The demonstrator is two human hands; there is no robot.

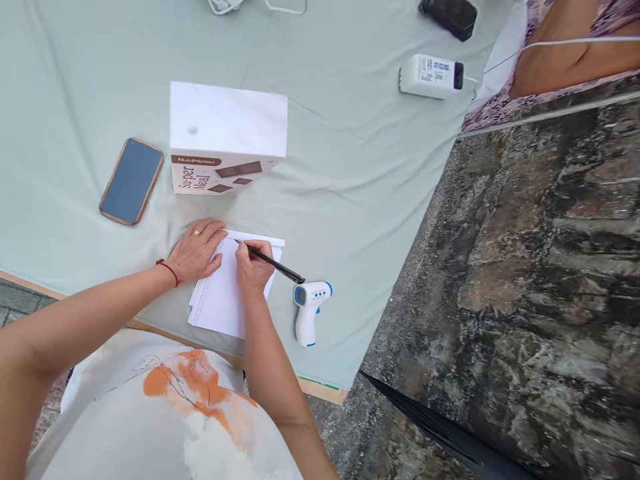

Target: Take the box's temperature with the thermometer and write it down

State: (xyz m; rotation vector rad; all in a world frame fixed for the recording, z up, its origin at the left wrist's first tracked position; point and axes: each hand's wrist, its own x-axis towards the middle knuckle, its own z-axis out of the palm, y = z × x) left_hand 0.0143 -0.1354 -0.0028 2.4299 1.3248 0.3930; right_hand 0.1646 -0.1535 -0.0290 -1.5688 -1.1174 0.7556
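A white notepad point(220, 303) with torn perforated edges on its left lies on the cloth in front of me. My left hand point(197, 250), with a ring and a red bracelet, rests flat on the pad's upper left corner, fingers stretched out. In my right hand point(254, 267) is a black pen point(277, 267), pinched near its tip. The tip points at the top of the page, and the pen slants down to the right. Just right of the pad lies a white and blue infrared thermometer point(311, 310), near the pen's back end.
A white and brown box point(227, 123) stands beyond the pad. Left of it lies a smartphone point(131, 181). A white power adapter point(431, 76) and a dark phone point(450, 17) are at the far right, near another person's arm point(560, 53). The tablecloth point(350, 173) ends beside a stone wall point(520, 267).
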